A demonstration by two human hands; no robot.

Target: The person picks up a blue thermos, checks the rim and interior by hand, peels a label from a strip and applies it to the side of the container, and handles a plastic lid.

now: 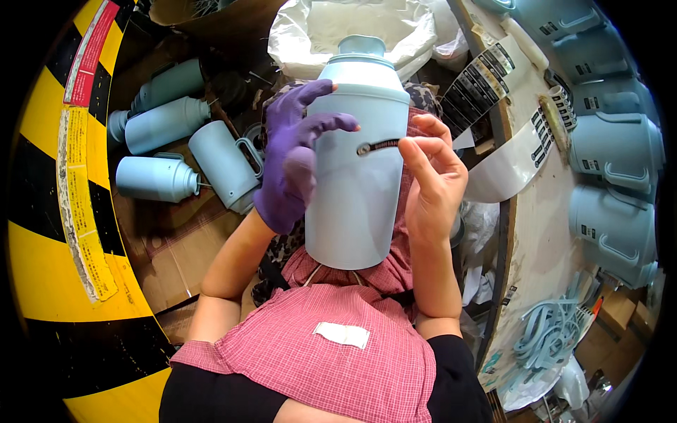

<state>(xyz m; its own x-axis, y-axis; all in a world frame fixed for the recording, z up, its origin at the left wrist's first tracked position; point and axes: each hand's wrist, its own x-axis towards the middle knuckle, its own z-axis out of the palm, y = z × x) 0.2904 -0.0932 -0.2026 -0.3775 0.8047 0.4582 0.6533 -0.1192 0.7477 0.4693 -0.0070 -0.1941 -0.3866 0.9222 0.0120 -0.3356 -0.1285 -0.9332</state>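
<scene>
A pale blue vacuum flask body [352, 204] stands upright on my lap, its neck pointing away from me. My right hand [434, 173], bare, pinches one end of a small black label strip [384, 146] with a round emblem. The strip lies at the flask's front, but I cannot tell if it is stuck down. On the flask's left side is my left hand [293, 148], in a purple glove with bare fingertips. Its fingers are spread and bent over the flask, one tip close to the label; whether they press on the surface is unclear.
Several blue flasks [166, 125] lie on cardboard [159, 257] at left, beside a yellow-and-black striped edge [92, 345]. At right, a bench [532, 233] bears labelled flasks [610, 151], label sheets [479, 81] and blue straps [546, 331]. A plastic-lined container [303, 35] stands ahead.
</scene>
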